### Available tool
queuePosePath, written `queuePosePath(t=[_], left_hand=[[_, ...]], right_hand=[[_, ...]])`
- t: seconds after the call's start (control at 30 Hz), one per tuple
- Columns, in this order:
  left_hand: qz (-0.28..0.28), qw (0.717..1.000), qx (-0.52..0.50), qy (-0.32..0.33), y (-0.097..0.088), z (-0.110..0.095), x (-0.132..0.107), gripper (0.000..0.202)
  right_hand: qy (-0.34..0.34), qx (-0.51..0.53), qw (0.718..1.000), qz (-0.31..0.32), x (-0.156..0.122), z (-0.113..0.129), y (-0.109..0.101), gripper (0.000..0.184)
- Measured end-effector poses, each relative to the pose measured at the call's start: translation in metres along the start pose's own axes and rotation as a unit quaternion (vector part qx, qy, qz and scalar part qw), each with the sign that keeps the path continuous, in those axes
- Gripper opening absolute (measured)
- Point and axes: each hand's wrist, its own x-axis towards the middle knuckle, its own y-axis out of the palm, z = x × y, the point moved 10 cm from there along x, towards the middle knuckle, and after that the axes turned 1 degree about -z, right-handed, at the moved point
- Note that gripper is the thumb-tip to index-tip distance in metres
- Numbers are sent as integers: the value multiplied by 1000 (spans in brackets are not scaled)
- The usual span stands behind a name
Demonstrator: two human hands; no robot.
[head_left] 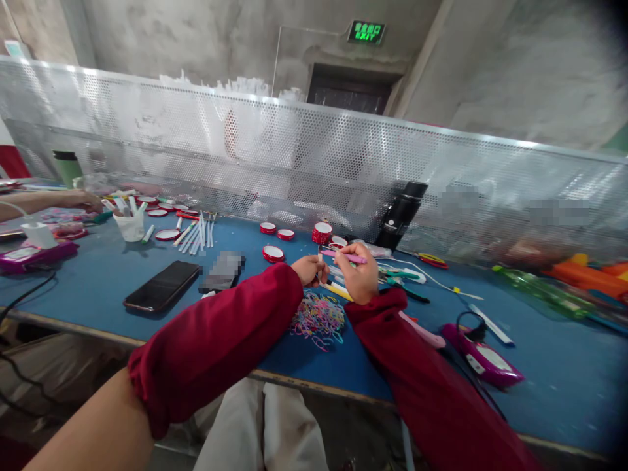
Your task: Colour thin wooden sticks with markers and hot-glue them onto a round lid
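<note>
Above a heap of small coloured elastic loops (318, 320), my two hands are close together over the blue table. My left hand (308, 271) is closed, its fingertips pinching a small pale strip (320, 260) held upright. A slim pink pen-like tool (354, 258) is gripped in my right hand (362, 275), its tip pointing left at the strip. I cannot tell whether tip and strip touch. Just under the hands lies a yellow-and-white stick (338, 290). Green-handled pliers (405, 275) rest to the right of my right hand.
Red-rimmed rolls (273, 254) and a black bottle (400, 216) stand behind. A phone (161, 288), white sticks (196, 235) and a cup of pens (129, 226) are left. A purple device (483, 356) lies right. Another person's hand (81, 200) works at far left.
</note>
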Motion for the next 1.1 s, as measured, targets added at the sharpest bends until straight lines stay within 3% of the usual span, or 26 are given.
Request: queuePosePath(t=[0.8, 1.1], left_hand=[[-6, 1000, 4, -5, -1, 1, 0, 22], [-14, 1000, 8, -9, -2, -5, -7, 23]], right_hand=[[-7, -10, 1000, 4, 0, 0, 1, 15], [47, 82, 995, 37, -2, -12, 10, 19]])
